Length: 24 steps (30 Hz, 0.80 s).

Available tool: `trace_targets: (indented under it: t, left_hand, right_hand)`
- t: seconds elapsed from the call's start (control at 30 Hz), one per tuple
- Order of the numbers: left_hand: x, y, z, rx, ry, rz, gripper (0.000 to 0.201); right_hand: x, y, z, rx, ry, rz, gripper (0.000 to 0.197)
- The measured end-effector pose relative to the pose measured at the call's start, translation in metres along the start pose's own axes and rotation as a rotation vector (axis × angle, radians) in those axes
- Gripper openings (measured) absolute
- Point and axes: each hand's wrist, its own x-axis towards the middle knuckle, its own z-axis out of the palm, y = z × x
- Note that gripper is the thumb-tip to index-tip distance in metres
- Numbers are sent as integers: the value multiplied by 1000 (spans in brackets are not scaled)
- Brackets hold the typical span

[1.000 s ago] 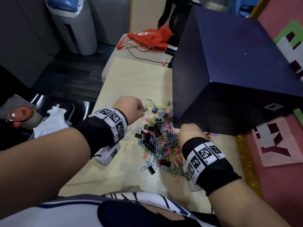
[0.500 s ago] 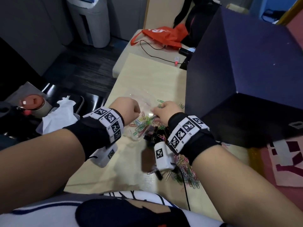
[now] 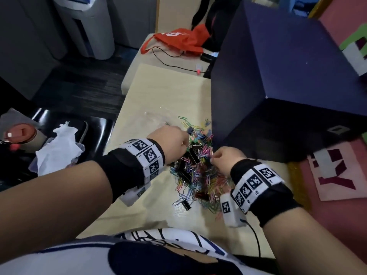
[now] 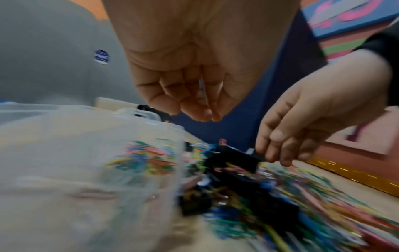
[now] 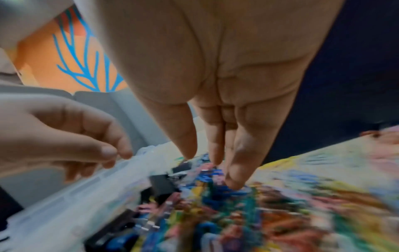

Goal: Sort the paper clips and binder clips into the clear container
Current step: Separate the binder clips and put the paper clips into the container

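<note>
Pale wooden tabletop (image 3: 158, 92) bounded on the right by a large dark navy box (image 3: 278, 76); an orange bag (image 3: 178, 39) with white lettering too small to read lies on the far surface, and crumpled white tissue (image 3: 57, 147) sits off the table's left edge. A heap of coloured paper clips (image 3: 206, 181) mixed with black binder clips (image 3: 185, 204) covers the table's centre, touching the foot of the navy box. The clear container (image 4: 86, 162) stands at the heap's left edge, just beside it; a few coloured clips show through its wall, blurred. Left hand (image 3: 172, 143) is poised above the container's near rim, fingers (image 4: 194, 105) curled toward the thumb and pinching a thin clip-like wire; its exact kind cannot be told. Right hand (image 3: 226, 159) reaches down into the heap, thumb and fingertips (image 5: 235, 180) drawn together on the clips, with one black binder clip (image 4: 235, 160) directly at its fingertips. Both wrists carry black bands with square black-and-white coded markers (image 3: 148, 153), bearing no legible words.
</note>
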Motion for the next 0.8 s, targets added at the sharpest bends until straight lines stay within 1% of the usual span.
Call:
trace_targets:
  t: [0.13,0.17,0.2,0.27,0.3,0.37,0.43,0.47,0.5,0.57,0.6,0.67,0.73,0.77,0.8]
  left_hand:
    - [-1,37,17,81,-77,228,25]
    - [-1,45,22,112,-95,270,27]
    - [1,52,28,151,-106,306,31]
    - [4,65,39,233,-109,364,38]
    - [6,71,44,274,-115,374,42]
    - [12,80,52,352,-142,347,55]
    - [20,83,56,423,-179,272,74]
    - [24,84,58,451,-193,235,80]
    - [26,84,58,475,-197,214,82]
    - [29,87,60,520,-188,220,69]
    - [30,89,60,532,-195,227,60]
    - [32,94,60,525,-231,210,47]
    - [35,98,59,503,-261,191,38]
    - [37,98,59,495,-282,189,36]
    - [37,99,58,490,-304,190,34]
  right_hand:
    - [-14,38,1,-119,15,134,30]
    - [-18,46,2,-138,13,166,37]
    - [-22,53,6,-158,-9,200,50]
    - [-29,64,17,-188,-96,262,81]
    - [-33,67,23,-192,-136,277,95]
    - [-37,68,36,-155,-159,277,114]
    - [-39,67,47,-68,-121,257,127]
    - [-38,67,51,-17,-90,239,130]
    - [-36,67,53,26,-60,213,130]
    - [-32,70,57,58,-16,131,120]
    - [-32,71,57,58,1,86,110]
    - [-31,72,57,64,41,16,83]
    - [-30,72,55,83,86,7,54]
    - [-29,72,54,81,100,17,43]
    - [-28,73,53,73,109,25,39]
